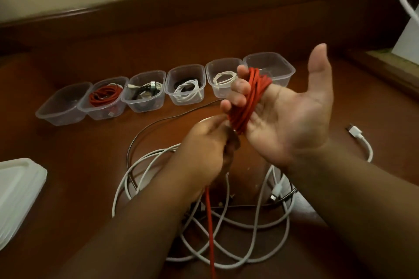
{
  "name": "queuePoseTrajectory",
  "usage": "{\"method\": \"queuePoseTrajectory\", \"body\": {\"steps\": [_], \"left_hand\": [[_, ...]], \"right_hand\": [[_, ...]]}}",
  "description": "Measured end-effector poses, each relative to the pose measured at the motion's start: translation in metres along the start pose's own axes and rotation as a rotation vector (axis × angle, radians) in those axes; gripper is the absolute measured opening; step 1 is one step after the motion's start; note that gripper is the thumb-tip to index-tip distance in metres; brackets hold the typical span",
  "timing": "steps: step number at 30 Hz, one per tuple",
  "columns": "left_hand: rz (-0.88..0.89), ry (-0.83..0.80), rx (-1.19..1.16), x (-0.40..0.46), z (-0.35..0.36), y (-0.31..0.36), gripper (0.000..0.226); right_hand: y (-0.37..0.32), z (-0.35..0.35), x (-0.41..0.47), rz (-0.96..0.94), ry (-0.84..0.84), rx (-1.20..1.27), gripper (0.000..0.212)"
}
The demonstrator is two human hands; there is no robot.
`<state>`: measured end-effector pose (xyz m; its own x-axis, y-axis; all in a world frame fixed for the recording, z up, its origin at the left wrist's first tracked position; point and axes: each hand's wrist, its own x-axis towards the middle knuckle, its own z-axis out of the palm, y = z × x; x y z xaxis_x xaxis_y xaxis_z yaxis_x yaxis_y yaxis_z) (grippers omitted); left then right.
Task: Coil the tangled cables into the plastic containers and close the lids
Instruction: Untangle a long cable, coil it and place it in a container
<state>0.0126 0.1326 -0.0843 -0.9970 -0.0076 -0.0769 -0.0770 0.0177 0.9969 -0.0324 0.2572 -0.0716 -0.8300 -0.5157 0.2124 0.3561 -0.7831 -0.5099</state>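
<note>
So the right hand (292, 106) is held palm up over the desk (95, 154), thumb sticking straight up, and the red cable (247, 102) is wound in a fat bundle of loops around its four fingers (238, 88), which curl over the loops to keep them in place. The left hand (208, 147) sits just below and beside it, fingers pinched together on the loose end of that same red cable right where it meets the bundle; the rest of the red line drops straight down past the left wrist and runs off the bottom edge. Under both forearms there's a messy tangle of white cables (238, 233) spread on the desk, with a thin dark cable (145, 133) arcing away from it toward the back. Further back is a row of six clear plastic containers (145, 93), all with lids off: the far left one looks empty, the next holds a coiled red cable, the third has mixed black and white ones, the fourth and fifth have white coils, and the sixth sits right behind the right hand, so I can't tell what's inside. A white lid (18, 188) lies at the left edge, and a white USB plug (354, 131) lies off to the right.
</note>
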Motion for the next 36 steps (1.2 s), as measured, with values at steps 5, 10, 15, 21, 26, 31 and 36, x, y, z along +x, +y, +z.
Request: {"method": "queuePoseTrajectory", "body": {"steps": [5,10,15,21,26,31,36], "left_hand": [[0.177,-0.061,0.572,-0.007,-0.007,-0.002,0.022],[0.393,0.015,0.853,-0.01,-0.013,0.002,0.023],[0.524,0.08,0.87,-0.013,-0.014,-0.002,0.016],[0.717,0.186,1.001,-0.013,-0.025,0.004,0.013],[0.504,0.158,0.736,-0.013,-0.032,0.017,0.037],[0.28,0.117,0.19,-0.006,-0.036,0.024,0.026],[0.151,0.094,0.024,0.0,-0.028,0.015,0.02]], "right_hand": [[-0.004,-0.001,0.008,-0.127,0.045,-0.529,0.08],[0.009,0.0,-0.002,-0.268,-0.05,-1.255,0.078],[0.007,0.004,-0.008,-0.227,-0.086,-1.453,0.122],[0.005,-0.004,0.001,0.125,-0.273,-1.64,0.094],[-0.003,-0.009,0.004,0.402,-0.288,-1.365,0.091],[-0.011,-0.007,0.007,0.529,-0.386,-0.768,0.094],[-0.003,-0.004,0.006,0.442,-0.46,-0.157,0.081]]}}
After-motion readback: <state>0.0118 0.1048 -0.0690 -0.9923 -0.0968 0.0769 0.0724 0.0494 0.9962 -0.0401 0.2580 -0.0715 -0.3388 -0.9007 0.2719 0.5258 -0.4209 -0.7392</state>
